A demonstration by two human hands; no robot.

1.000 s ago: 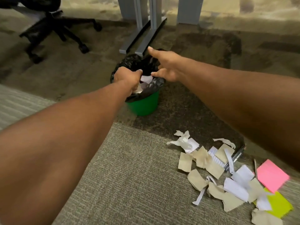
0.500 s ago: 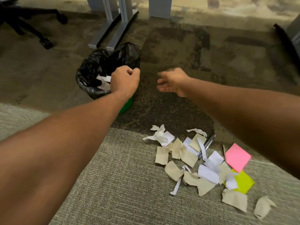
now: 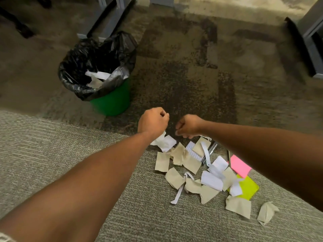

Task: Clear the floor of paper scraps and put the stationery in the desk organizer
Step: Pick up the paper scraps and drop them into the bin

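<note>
Head view: left hand (image 3: pixel 153 121) curled in loose fist, right hand (image 3: pixel 187 126) curled too; whether either held anything, could not tell. Both hovered over 12 o'clock edge of paper scraps (image 3: pixel 192 173) on carpet (image 3: pixel 87 172).

Best approach, likely: sweep scraps together, scoop in bunches, leave pens (image 3: pixel 210 151) and sticky notes (image 3: pixel 239 165) at pile's 3 o'clock for organizer, which was not in view.

Bin (image 3: pixel 104 84), black-lined, sat at 10 o'clock, some scraps already inside. Carpet two-toned; desk legs (image 3: pixel 111 16) at 12 o'clock.
</note>
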